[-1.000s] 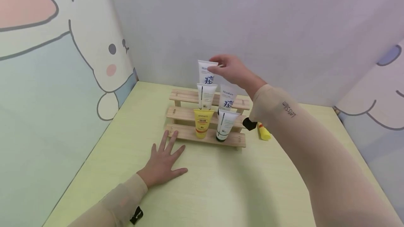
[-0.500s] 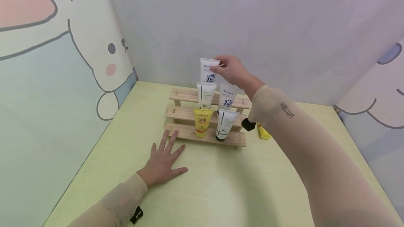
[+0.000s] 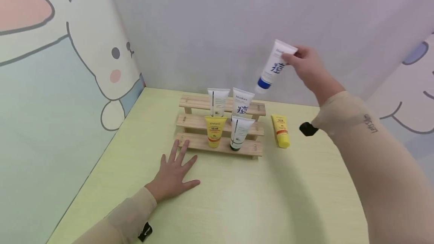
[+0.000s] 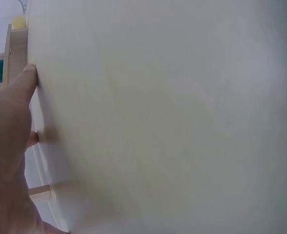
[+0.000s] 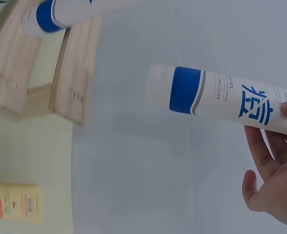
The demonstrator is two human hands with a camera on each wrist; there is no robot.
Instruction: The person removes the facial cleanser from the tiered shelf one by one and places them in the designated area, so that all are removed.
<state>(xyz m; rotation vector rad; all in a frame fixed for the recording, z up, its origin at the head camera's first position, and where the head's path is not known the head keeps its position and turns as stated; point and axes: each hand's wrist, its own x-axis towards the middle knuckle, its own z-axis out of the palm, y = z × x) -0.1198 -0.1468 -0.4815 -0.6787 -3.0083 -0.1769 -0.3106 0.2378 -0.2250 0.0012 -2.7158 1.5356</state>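
My right hand (image 3: 305, 65) pinches the flat end of a white tube with a blue band and blue print (image 3: 274, 69), holding it tilted in the air above and to the right of a three-step wooden rack (image 3: 200, 141). The same tube (image 5: 221, 95) shows in the right wrist view, with my fingers (image 5: 273, 161) at its right end. My left hand (image 3: 174, 172) lies flat with spread fingers on the pale yellow-green table (image 3: 237, 206), just in front of the rack's left end. On the rack stand several tubes: two white ones (image 3: 217, 101) at the top, a yellow one (image 3: 214, 131) and a white one (image 3: 240, 133) lower down.
A yellow tube (image 3: 280, 130) lies flat on the table to the right of the rack. Walls with a cartoon rabbit (image 3: 112, 63) close in the table at the left, back and right. The left wrist view shows mostly table surface (image 4: 173, 117) beside my fingers (image 4: 16, 92).
My right hand has lifted the blue-printed white tube off the rack's top step and carried it up and to the right. My left hand has stayed flat on the table.
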